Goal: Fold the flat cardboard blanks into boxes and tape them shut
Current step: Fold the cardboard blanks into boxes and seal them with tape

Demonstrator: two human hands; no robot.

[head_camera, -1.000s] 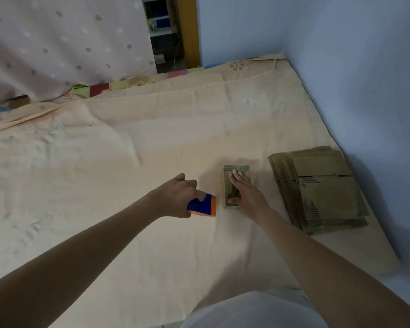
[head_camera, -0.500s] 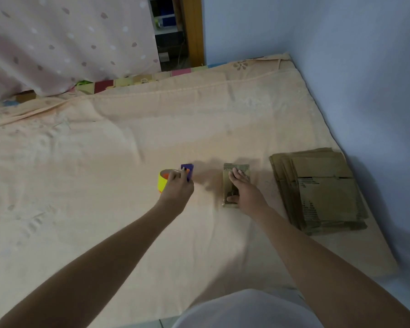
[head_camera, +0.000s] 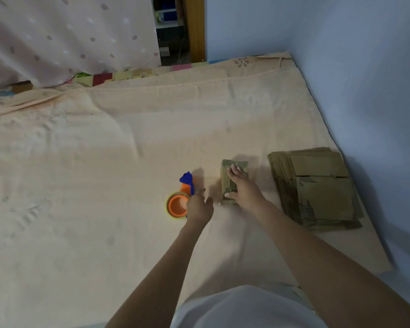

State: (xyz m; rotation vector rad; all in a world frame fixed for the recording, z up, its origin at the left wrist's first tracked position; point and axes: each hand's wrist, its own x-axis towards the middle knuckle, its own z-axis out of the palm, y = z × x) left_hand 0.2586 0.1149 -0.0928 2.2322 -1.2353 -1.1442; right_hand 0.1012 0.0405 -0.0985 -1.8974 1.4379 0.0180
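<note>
Here, right hand (head_camera: 243, 190) flat on small box (head_camera: 233, 170), left hand (head_camera: 198, 207) loose beside tape dispenser (head_camera: 179, 202).

A peach bedsheet (head_camera: 104, 162) meets blue walls (head_camera: 353, 55) and a dotted curtain (head_camera: 69, 36).

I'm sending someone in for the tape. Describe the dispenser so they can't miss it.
On the peach sheet, look left of the stack of flat cardboard blanks and the small box. The tape dispenser lies at the left hand: orange hub, blue handle, the only brightly coloured thing among brown cardboard.
</note>
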